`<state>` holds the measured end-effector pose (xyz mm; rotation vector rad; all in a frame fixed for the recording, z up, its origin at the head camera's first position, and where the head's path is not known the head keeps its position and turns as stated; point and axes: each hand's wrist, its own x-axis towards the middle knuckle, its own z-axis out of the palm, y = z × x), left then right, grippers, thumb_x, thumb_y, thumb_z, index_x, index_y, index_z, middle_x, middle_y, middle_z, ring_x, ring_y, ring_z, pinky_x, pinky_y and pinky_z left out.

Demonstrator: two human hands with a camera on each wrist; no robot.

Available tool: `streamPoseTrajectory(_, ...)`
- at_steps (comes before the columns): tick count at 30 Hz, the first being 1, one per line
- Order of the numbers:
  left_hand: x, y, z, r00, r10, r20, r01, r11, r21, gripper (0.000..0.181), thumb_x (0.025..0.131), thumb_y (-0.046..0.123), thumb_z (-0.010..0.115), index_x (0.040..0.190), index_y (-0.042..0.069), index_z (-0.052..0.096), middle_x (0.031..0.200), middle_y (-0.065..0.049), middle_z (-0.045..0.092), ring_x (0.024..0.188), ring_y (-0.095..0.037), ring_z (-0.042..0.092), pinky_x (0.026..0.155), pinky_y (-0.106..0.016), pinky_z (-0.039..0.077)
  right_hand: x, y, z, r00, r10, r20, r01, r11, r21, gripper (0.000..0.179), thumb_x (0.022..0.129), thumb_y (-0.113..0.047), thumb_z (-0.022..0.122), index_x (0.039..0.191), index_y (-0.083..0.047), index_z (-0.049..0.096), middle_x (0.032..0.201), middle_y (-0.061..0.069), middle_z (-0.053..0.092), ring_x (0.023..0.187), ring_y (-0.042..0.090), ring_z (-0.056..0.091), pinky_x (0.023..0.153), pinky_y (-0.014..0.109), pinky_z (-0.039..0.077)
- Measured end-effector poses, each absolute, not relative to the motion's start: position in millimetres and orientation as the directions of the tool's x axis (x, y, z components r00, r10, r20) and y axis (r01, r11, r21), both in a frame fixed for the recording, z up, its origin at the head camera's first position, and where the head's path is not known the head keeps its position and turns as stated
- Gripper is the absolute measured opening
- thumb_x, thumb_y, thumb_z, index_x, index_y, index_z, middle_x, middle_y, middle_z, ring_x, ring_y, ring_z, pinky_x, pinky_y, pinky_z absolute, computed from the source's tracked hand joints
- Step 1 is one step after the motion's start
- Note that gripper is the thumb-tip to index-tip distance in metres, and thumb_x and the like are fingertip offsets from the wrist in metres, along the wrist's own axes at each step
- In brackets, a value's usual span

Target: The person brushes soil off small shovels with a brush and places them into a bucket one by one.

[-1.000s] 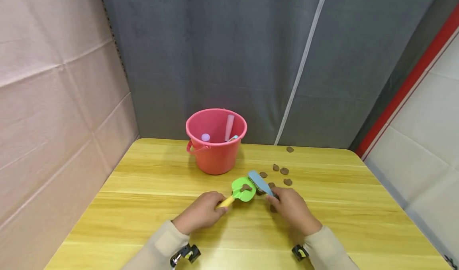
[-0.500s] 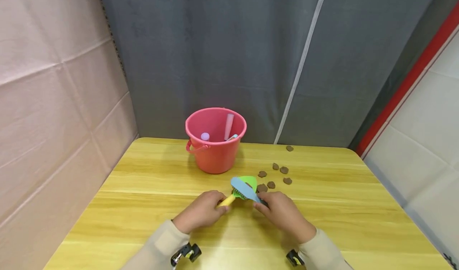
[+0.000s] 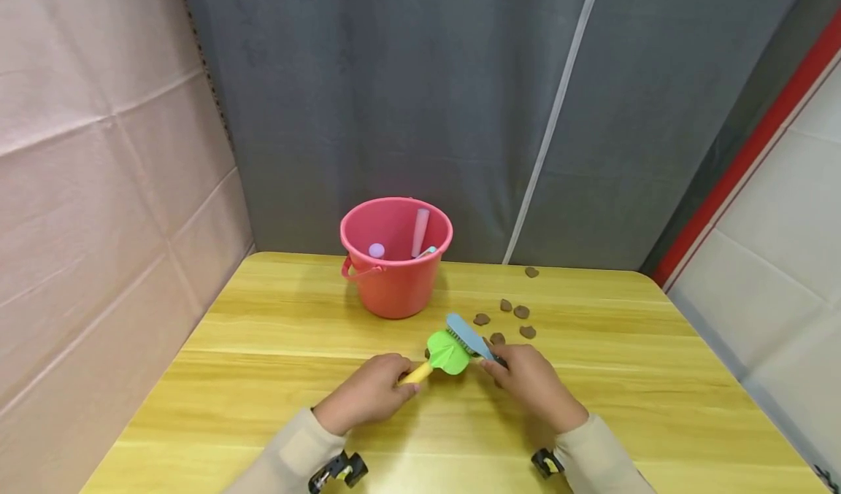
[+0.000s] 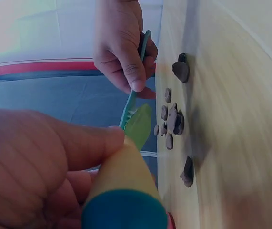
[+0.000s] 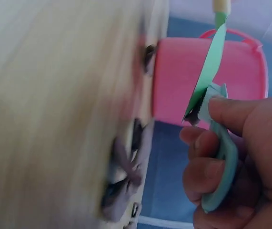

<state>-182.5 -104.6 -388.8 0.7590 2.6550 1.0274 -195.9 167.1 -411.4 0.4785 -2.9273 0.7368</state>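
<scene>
My left hand (image 3: 368, 393) grips the yellow handle (image 3: 417, 373) of a small toy shovel with a green blade (image 3: 448, 352). The blade is held above the table and looks tilted. In my right hand (image 3: 535, 383) is a blue brush (image 3: 468, 333), its bristles against the blade's right edge. Dark brown flat pieces (image 4: 175, 120) lie on the table beneath and around the blade; another piece (image 4: 187, 172) lies apart from that cluster. The right wrist view shows something dark (image 5: 193, 116) between blade and bristles, too small to name.
A pink bucket (image 3: 397, 290) stands behind the shovel, with a pink stick-like thing (image 3: 420, 233) and a purple round-ended thing (image 3: 377, 250) inside. Several brown pieces (image 3: 521, 311) are scattered to its right. A grey curtain (image 3: 420, 114) hangs behind the wooden table (image 3: 263, 348).
The brush swept left across the blade, then went back right. The blade has tilted, and the brown piece seen on it a second ago no longer shows there.
</scene>
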Motion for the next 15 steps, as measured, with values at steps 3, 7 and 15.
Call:
streamPoseTrajectory(3, -183, -104, -390, -0.850, 0.525, -0.027, 0.370, 0.634, 0.680, 0.013, 0.095, 0.018, 0.067, 0.099, 0.005, 0.069, 0.080, 0.003, 0.055, 0.068, -0.013, 0.048, 0.062, -0.029, 0.043, -199, 173, -416, -0.960, -0.254, 0.121, -0.281, 0.832, -0.478, 0.017, 0.095, -0.019, 0.069, 0.081, -0.014, 0.060, 0.056, -0.007, 0.043, 0.047, 0.005, 0.035, 0.045, 0.022, 0.030)
streamPoseTrajectory(7, -183, -105, -392, -0.855, 0.518, -0.035, 0.358, 0.637, 0.683, 0.014, 0.095, 0.018, 0.067, 0.101, 0.005, 0.068, 0.082, 0.003, 0.055, 0.070, -0.013, 0.049, 0.064, -0.029, 0.043, -204, 180, -419, -0.972, -0.212, 0.104, -0.236, 0.837, -0.494, 0.015, 0.096, -0.018, 0.066, 0.083, -0.013, 0.061, 0.057, -0.004, 0.042, 0.048, 0.008, 0.034, 0.046, 0.024, 0.030)
streamPoseTrajectory(15, -185, -108, -394, -0.856, 0.515, -0.031, 0.356, 0.634, 0.686, 0.019, 0.095, 0.017, 0.066, 0.109, 0.004, 0.068, 0.087, 0.003, 0.057, 0.076, -0.013, 0.051, 0.069, -0.031, 0.045, -202, 185, -412, -0.980, -0.144, 0.135, -0.192, 0.864, -0.466, 0.020, 0.099, -0.020, 0.062, 0.081, -0.013, 0.057, 0.059, -0.002, 0.042, 0.051, 0.012, 0.037, 0.049, 0.028, 0.030)
